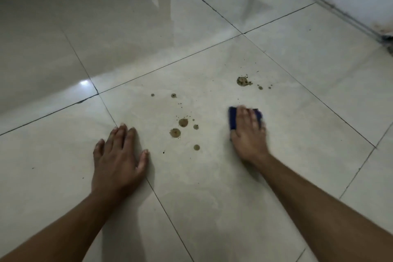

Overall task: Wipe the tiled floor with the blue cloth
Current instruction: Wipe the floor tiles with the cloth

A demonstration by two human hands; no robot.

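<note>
Right, head view only.
right hand point(247, 132): fingers flat, pressing blue cloth point(233, 118) onto tiled floor point(212, 176); cloth sits under its palm and fingers.
left hand point(119, 155): spread flat on a tile, holding nothing, bracing.
brown spots point(179, 127): between the hands, left of the cloth hand; larger blot point(242, 81) beyond its fingertips.
nearer hand: right.
next sweep, judged: leftward, then forward.

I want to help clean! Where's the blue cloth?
The cloth lies on the floor under the right hand, right of the brown spots.
</note>
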